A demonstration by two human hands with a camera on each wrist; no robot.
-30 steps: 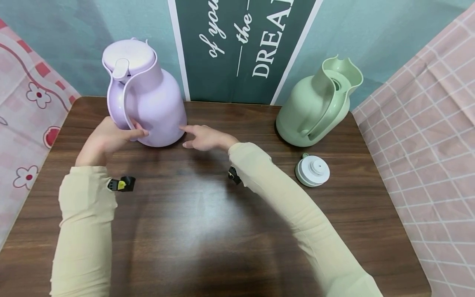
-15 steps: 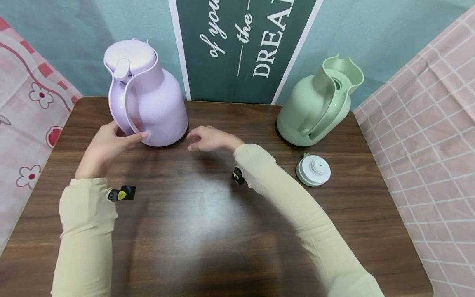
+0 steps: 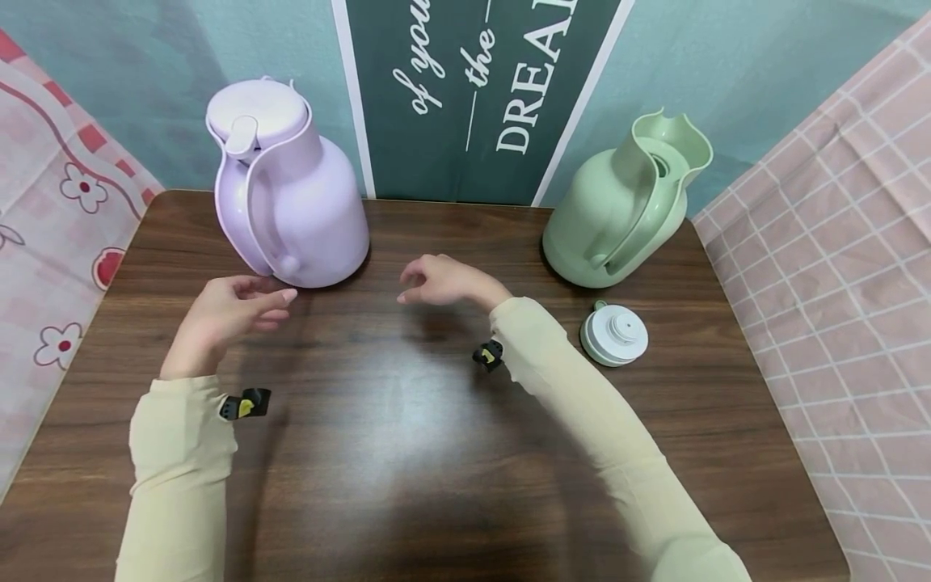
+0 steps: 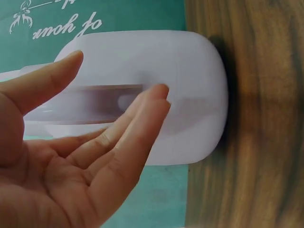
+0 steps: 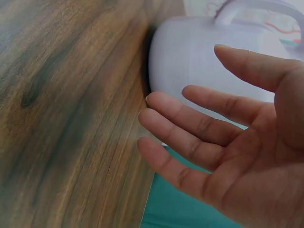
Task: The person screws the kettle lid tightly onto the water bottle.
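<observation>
A lilac thermos jug (image 3: 320, 202) with its lid on stands upright at the back left of the wooden table (image 3: 393, 485). Just in front of its handle is my left hand (image 3: 229, 315), holding nothing, thumb and fingers apart. My right hand (image 3: 451, 281) hovers over the table to the right of this jug, fingers loosely bent and nothing in them. Both wrist views show bare palms, with the lilac jug behind the left hand (image 4: 85, 156) and behind the right hand (image 5: 228, 128).
A green thermos jug (image 3: 596, 218), open at the top, stands at the back right. Its white and green stopper (image 3: 614, 334) lies on the table in front of it. A teal backdrop with lettering (image 3: 465, 97) rises behind, and a pink checked cloth (image 3: 851, 242) on the right.
My left hand has let go of the lilac jug's handle and drawn back toward me. My right hand has moved right, away from the jug's side. The jug stays in place.
</observation>
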